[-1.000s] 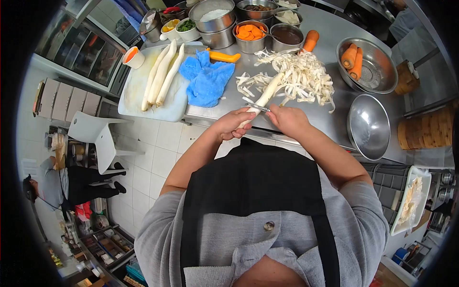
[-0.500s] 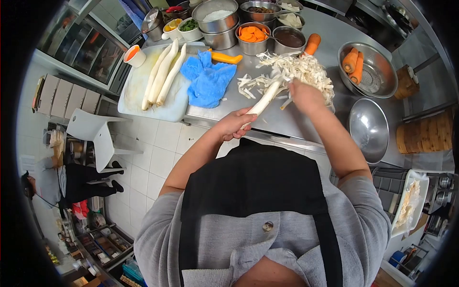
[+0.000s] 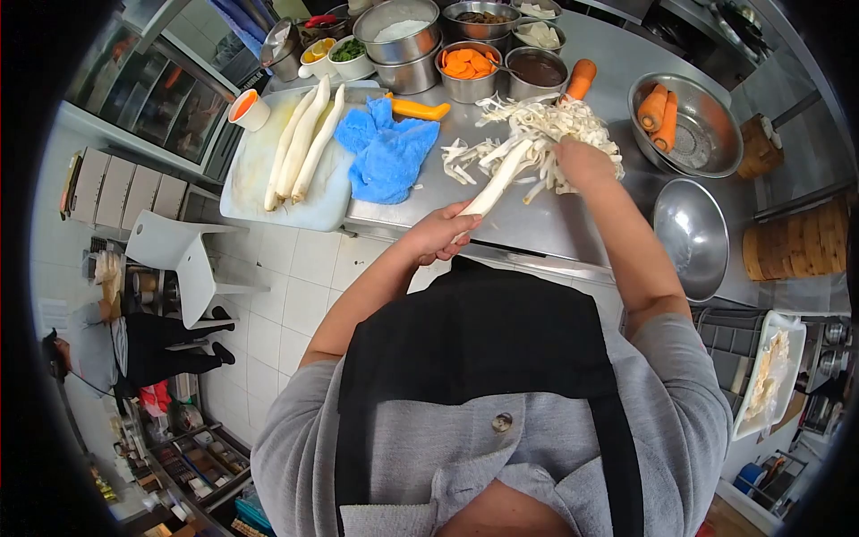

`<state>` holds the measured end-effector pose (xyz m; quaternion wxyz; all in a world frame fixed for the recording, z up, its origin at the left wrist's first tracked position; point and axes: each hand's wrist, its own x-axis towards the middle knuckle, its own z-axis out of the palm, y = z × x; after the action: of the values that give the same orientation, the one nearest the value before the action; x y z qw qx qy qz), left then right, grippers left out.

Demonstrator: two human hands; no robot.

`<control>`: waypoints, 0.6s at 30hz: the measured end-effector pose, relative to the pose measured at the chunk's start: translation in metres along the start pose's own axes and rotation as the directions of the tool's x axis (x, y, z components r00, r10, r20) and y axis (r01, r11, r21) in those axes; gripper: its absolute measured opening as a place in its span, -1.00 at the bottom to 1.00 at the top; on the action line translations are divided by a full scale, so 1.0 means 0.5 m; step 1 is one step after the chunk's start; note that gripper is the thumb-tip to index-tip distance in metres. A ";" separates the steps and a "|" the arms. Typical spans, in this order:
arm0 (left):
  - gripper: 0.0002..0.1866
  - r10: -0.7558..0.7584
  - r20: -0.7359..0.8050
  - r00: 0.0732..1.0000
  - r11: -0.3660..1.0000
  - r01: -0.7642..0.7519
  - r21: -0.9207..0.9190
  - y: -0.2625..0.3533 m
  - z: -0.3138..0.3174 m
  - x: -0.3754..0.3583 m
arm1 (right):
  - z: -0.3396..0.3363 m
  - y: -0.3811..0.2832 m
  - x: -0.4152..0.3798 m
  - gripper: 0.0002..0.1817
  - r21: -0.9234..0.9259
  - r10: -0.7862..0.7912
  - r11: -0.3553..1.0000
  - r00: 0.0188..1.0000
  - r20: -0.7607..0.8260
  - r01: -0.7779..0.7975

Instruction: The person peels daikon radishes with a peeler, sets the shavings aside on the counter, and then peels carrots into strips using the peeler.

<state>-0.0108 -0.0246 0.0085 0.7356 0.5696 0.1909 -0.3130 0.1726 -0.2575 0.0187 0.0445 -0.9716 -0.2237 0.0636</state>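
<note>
Three peeled white roots (image 3: 302,143) lie on a cutting board (image 3: 259,192) at the left edge of the worktop (image 3: 546,224). A blue cloth (image 3: 386,152) lies beside the board. The left hand (image 3: 438,234) is closed around the bottom end of a long white radish (image 3: 497,179), which slants up over the front edge of the worktop. Its tip pokes into the pile of peels (image 3: 555,139). The right hand (image 3: 582,163) is at the pile, but I cannot tell if it is open or closed. The radish may be wet, so it could slip and fall to the floor. Peels could be pushed off the edge too.
</note>
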 end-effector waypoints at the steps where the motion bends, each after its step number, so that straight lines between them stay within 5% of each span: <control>1: -0.52 0.013 0.019 1.000 1.000 -0.013 -0.004 -0.002 0.000 -0.003 | -0.006 0.008 0.007 -0.58 0.013 0.080 0.997 0.997 0.012 -0.080; 4: -0.53 0.008 0.148 0.989 0.982 0.020 -0.185 -0.020 -0.019 0.020 | -0.013 -0.030 -0.025 -0.58 0.122 0.075 0.990 0.996 -0.049 -0.069; 10: -0.49 0.065 0.372 0.926 0.794 0.178 -0.581 0.011 -0.011 0.052 | -0.038 -0.178 -0.172 -0.63 0.268 -0.086 0.962 0.992 0.093 0.059; 13: -0.49 0.160 0.390 0.907 0.709 0.169 -0.685 0.028 -0.013 0.059 | -0.057 -0.199 -0.228 -0.69 0.328 -0.275 0.899 0.957 -0.091 0.290; 16: -0.46 0.196 0.184 0.963 0.705 -0.008 -0.709 0.039 0.010 0.049 | -0.035 -0.206 -0.246 -0.73 0.212 -0.415 0.870 0.893 -0.172 0.445; 18: -0.46 0.210 0.220 0.953 0.706 0.008 -0.708 0.038 0.006 0.055 | -0.032 -0.204 -0.246 -0.75 0.196 -0.421 0.871 0.890 -0.177 0.451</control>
<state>0.0220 -0.0312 0.0054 0.9320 0.2063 0.1556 -0.2540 0.0214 -0.2211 0.0589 0.1849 -0.8859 -0.4252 0.0151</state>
